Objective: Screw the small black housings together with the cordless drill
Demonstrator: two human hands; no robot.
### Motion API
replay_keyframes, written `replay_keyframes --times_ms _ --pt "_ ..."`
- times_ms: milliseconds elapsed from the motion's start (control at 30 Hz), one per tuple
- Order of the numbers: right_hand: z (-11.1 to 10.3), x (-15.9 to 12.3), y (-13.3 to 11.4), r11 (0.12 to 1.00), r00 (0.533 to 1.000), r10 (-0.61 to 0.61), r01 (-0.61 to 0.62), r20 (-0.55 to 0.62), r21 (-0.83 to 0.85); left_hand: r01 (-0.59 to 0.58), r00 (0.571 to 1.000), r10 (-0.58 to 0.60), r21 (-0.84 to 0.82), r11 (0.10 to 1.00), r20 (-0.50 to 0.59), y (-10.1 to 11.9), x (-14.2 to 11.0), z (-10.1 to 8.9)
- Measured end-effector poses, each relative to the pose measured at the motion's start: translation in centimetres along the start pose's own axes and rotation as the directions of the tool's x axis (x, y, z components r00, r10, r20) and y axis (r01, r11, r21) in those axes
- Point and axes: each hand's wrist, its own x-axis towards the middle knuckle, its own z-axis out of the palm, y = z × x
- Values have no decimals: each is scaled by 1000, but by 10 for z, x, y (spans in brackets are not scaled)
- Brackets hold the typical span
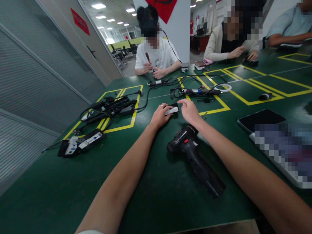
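Observation:
My left hand [159,115] has its fingers closed over a small flat black part with a white label [172,111], which it holds at the tabletop. Just right of that part is my right hand [189,111], fingers curled together and the index fingertip at the part's upper right edge. Whatever those fingers may pinch is too small or hidden to make out. A black cordless drill [192,152] with a red switch lies on its side between my forearms, its bit end partly behind my right wrist.
Black cables and adapters [114,109] are heaped at the left, near a labelled black piece [90,139]. A corded tool [200,92] lies beyond my hands. At right is a phone [260,119]. Across the green table [146,208], one person holds a screwdriver [148,58]; others sit farther right.

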Motion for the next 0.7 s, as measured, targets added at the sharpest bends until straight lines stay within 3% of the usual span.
replay_keyframes --times_ms 100,267,467,567,700 --pt "-3 -4 0 987 996 -70 77 55 -141 2 1000 -3 -137 991 -9 6 2 -6" --pt "-2 -9 -2 961 983 -48 93 175 -259 48 999 -44 -299 953 20 16 3 -11" --pt "-7 -13 -9 912 984 -30 99 176 -398 162 983 -183 -578 800 21 10 1 3" --pt "-14 -12 -16 927 993 -30 69 111 -370 206 976 -202 -621 756 77 4 2 6" --pt "-21 -13 -23 971 994 15 -40 -111 -234 263 960 -276 -483 835 45 -6 -1 -2"
